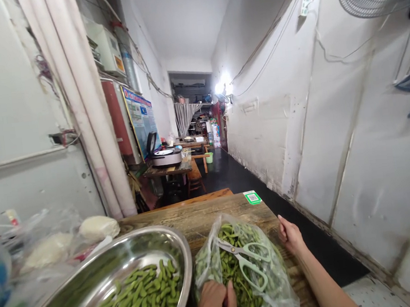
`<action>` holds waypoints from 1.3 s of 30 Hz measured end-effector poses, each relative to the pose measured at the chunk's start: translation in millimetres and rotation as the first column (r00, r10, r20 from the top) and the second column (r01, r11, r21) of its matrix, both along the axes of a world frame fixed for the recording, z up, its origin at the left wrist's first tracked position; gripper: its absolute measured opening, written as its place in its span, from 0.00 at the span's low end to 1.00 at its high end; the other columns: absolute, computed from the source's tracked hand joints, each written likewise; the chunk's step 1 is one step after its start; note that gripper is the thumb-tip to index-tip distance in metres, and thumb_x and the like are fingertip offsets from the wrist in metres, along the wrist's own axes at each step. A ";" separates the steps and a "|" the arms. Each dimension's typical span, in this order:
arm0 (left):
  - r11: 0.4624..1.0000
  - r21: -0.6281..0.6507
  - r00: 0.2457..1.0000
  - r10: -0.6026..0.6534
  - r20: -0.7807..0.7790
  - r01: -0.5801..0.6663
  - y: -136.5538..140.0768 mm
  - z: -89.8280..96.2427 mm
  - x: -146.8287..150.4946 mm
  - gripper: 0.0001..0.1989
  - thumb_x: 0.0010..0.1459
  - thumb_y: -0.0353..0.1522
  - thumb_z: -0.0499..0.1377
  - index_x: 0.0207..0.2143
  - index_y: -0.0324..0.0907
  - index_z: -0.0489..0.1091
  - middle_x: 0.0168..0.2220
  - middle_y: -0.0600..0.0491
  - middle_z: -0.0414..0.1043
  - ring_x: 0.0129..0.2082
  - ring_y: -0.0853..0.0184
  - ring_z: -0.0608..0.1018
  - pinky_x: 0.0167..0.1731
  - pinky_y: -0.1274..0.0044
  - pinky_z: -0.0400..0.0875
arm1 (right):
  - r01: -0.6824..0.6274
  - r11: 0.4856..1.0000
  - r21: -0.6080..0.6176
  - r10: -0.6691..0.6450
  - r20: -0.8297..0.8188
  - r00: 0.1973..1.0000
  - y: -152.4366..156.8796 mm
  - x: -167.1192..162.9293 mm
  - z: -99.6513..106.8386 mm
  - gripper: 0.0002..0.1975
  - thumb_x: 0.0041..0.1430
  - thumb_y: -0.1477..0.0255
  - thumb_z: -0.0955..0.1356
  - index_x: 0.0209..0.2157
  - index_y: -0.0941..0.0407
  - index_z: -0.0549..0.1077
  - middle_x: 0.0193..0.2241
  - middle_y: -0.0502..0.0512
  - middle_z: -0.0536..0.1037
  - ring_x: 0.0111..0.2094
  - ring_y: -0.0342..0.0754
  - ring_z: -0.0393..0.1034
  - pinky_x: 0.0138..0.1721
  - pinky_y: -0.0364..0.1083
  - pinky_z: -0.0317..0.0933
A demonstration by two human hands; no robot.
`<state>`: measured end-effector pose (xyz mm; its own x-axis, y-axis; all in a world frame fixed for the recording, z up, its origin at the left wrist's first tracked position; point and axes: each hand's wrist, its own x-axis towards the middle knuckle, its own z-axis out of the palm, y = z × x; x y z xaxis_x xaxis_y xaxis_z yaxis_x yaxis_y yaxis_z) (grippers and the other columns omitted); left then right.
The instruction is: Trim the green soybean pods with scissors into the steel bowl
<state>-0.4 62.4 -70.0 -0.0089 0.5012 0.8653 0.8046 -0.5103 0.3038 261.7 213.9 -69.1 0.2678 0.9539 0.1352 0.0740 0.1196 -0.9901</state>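
Observation:
A clear plastic bag full of green soybean pods stands open on the wooden table. Across the pods lie scissors with pale green handles, touched by neither hand. My left hand is closed at the near left rim of the bag; whatever its fingers may hold is hidden. Over by the table's right edge, my right hand is curled into a loose fist, apart from the bag, and nothing shows in it. A large steel basin on the left contains more pods, loosely heaped.
Plastic bags with pale contents crowd the far left, beside a whitish bundle. A green QR-code card lies at the table's far right corner. Ahead are a rice cooker on another table and a bench; a white wall runs along the right.

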 end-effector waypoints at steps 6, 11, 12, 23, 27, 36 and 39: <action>0.999 0.049 0.999 0.020 -0.027 -0.019 3.9 -6.8 1.6 0.18 0.55 0.23 0.54 0.15 0.42 0.55 0.15 0.57 0.57 0.18 0.71 0.64 0.23 0.76 0.57 | 0.026 0.998 -0.049 -0.028 -0.044 0.999 7.1 -1.9 -25.8 0.29 0.46 0.43 0.62 0.13 0.52 0.52 0.08 0.41 0.48 0.12 0.38 0.42 0.15 0.42 0.41; 0.994 0.110 1.000 0.019 0.024 -0.022 10.4 -15.9 4.2 0.18 0.55 0.22 0.54 0.15 0.42 0.53 0.15 0.58 0.56 0.18 0.72 0.63 0.23 0.76 0.55 | 0.033 0.998 -0.052 -0.031 0.032 0.999 14.0 2.2 -37.5 0.29 0.42 0.45 0.66 0.11 0.54 0.56 0.08 0.42 0.50 0.13 0.38 0.44 0.16 0.41 0.40; 0.993 0.115 1.000 0.018 0.023 -0.021 11.2 -16.8 4.6 0.18 0.55 0.22 0.54 0.15 0.41 0.53 0.15 0.58 0.56 0.18 0.72 0.63 0.23 0.76 0.55 | 0.029 0.998 -0.049 -0.027 0.053 0.998 14.8 2.8 -39.2 0.28 0.42 0.46 0.67 0.11 0.54 0.56 0.09 0.43 0.51 0.14 0.38 0.45 0.17 0.40 0.41; 0.995 0.093 0.999 0.046 -0.023 -0.043 7.0 -10.9 5.1 0.18 0.54 0.22 0.54 0.15 0.41 0.54 0.15 0.57 0.57 0.18 0.72 0.64 0.23 0.76 0.56 | 0.002 1.000 -0.011 0.000 0.189 0.982 11.2 0.7 -38.2 0.27 0.45 0.48 0.65 0.12 0.55 0.58 0.11 0.44 0.54 0.16 0.40 0.48 0.18 0.41 0.44; 0.998 0.047 0.999 0.053 -0.012 -0.053 4.9 -10.0 5.0 0.18 0.55 0.22 0.54 0.15 0.41 0.54 0.16 0.57 0.58 0.19 0.71 0.64 0.24 0.76 0.57 | 0.002 1.000 0.005 -0.003 0.204 0.979 10.5 -0.7 -38.2 0.28 0.45 0.46 0.65 0.11 0.55 0.59 0.10 0.45 0.55 0.16 0.40 0.49 0.18 0.41 0.45; 0.999 -0.031 0.999 0.022 0.025 -0.021 -2.2 0.4 5.9 0.18 0.57 0.23 0.54 0.16 0.41 0.54 0.17 0.57 0.58 0.21 0.71 0.64 0.25 0.76 0.57 | -0.033 0.992 0.120 0.003 0.238 0.971 -5.1 -12.0 13.2 0.30 0.47 0.43 0.62 0.11 0.55 0.59 0.08 0.45 0.54 0.12 0.39 0.47 0.14 0.41 0.43; 0.996 -0.088 0.999 0.018 0.031 -0.015 -9.2 10.3 5.1 0.19 0.57 0.25 0.54 0.16 0.42 0.54 0.17 0.56 0.57 0.22 0.70 0.63 0.25 0.75 0.55 | -0.099 0.982 0.163 0.046 0.303 0.952 -32.3 -12.0 55.4 0.28 0.51 0.47 0.63 0.16 0.57 0.65 0.14 0.48 0.64 0.18 0.41 0.57 0.20 0.41 0.52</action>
<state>4.6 53.2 -59.6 -0.0445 0.5747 0.8171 0.8018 -0.4674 0.3724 249.7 181.6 -13.7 0.1217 0.9237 0.3632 0.3455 0.3036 -0.8880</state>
